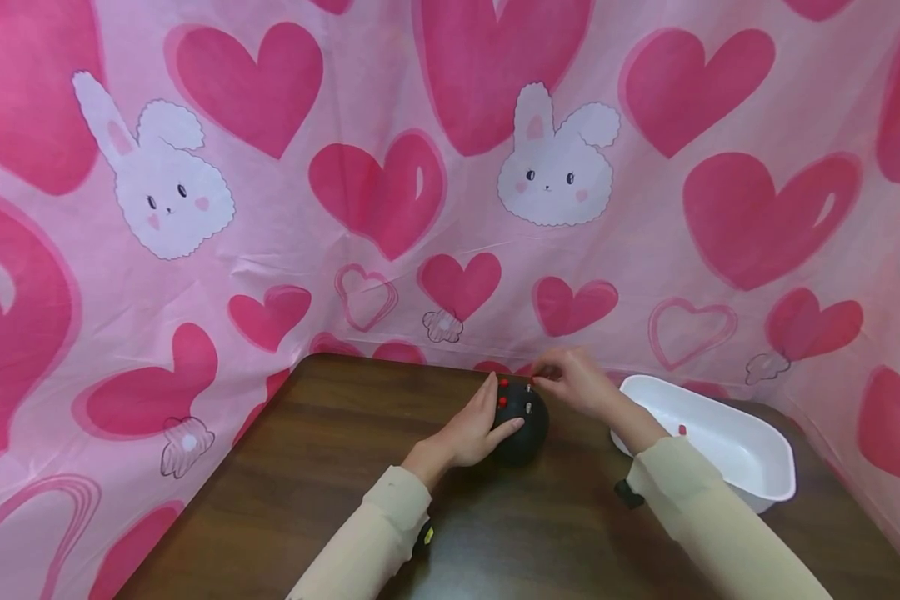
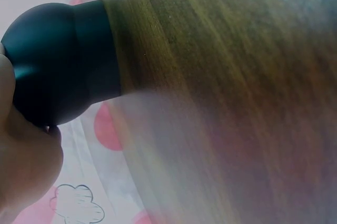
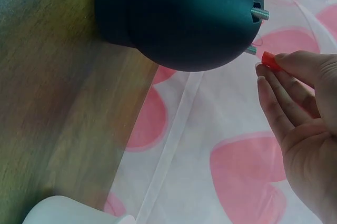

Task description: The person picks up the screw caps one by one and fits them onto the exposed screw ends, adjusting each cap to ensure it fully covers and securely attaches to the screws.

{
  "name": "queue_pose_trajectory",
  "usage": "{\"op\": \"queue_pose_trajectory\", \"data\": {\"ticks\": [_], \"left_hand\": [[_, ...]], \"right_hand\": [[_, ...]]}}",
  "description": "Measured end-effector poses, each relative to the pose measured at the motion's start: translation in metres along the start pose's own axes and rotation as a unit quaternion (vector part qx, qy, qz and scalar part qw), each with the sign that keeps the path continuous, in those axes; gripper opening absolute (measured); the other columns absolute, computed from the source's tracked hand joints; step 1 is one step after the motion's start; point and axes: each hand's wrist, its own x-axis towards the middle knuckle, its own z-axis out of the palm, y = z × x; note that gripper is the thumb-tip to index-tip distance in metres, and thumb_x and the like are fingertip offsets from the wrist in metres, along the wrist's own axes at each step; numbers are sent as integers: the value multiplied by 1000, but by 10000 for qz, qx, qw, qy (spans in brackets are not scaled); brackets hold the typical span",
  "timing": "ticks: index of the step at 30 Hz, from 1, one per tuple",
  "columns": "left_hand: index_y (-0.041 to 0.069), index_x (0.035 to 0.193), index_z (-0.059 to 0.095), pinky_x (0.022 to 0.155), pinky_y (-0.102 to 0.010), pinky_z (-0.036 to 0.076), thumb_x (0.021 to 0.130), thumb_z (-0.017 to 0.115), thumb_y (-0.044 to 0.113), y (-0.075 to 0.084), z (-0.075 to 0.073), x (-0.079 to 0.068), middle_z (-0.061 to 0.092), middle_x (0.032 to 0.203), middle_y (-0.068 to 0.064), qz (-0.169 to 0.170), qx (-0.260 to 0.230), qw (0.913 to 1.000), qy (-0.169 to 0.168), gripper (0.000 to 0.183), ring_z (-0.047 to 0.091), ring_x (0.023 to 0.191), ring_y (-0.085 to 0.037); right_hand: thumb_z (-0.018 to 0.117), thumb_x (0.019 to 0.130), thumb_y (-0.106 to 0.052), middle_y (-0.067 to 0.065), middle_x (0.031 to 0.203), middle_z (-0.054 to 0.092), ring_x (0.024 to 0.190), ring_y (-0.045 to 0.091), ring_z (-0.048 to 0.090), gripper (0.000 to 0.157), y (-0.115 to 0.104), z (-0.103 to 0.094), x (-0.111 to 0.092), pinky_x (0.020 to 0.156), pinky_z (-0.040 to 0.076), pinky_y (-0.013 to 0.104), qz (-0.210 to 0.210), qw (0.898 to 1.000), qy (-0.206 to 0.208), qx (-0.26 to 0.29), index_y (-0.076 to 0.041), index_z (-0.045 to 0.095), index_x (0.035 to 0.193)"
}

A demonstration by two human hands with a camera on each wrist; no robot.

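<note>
A black dome-topped object [image 1: 521,443] stands on the table with several metal bolts on its upper side, some wearing red caps [image 1: 502,402]. My left hand [image 1: 465,435] grips the dome from the left, thumb across its front and fingers along its far side. In the right wrist view, two threaded bolts [image 3: 260,13] stick out bare. Between thumb and fingertips, my right hand [image 1: 576,385] pinches a small red cap [image 3: 269,61]. That cap is right by the end of the lower bolt [image 3: 251,50] in this view.
A white plastic tub [image 1: 757,457] stands on the right of the brown wooden table [image 1: 285,500], with a red piece [image 1: 682,430] inside it. A pink cloth [image 1: 390,100] printed with hearts and rabbits hangs behind and beside the table.
</note>
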Motion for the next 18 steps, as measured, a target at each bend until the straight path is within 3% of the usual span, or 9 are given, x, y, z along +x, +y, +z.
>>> {"op": "queue_pose_trajectory", "data": {"ticks": [18], "left_hand": [[7, 164, -2, 125, -45, 21, 101, 49, 63, -2, 0, 0, 2, 173, -9, 1, 34, 10000, 80, 99, 13, 158, -26]], "right_hand": [[80, 87, -4, 6, 93, 76, 83, 20, 73, 14, 1, 6, 0, 82, 62, 41, 43, 9999, -29, 94, -3, 78, 101]]}}
